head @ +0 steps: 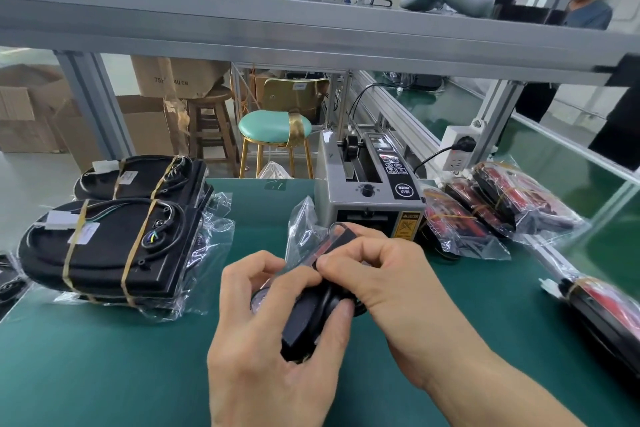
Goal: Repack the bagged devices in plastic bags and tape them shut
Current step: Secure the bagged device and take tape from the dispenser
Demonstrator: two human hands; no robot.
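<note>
Black device (pixel 313 315) in its clear plastic bag (pixel 303 232) sits mid-frame above the green table (pixel 104 357). I see my left hand (pixel 273 333) curled under it and my right hand (pixel 377 274) fingers (pixel 337 262) pinching the bag.

A teal stool (pixel 273 126) stands beside what look like cardboard boxes (pixel 145 121).

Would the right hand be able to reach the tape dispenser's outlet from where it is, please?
Probably yes, once freed. The right hand pinches the bagged device that the left hand also holds; the tape dispenser stands just beyond it on the green mat, with nothing between.
</note>
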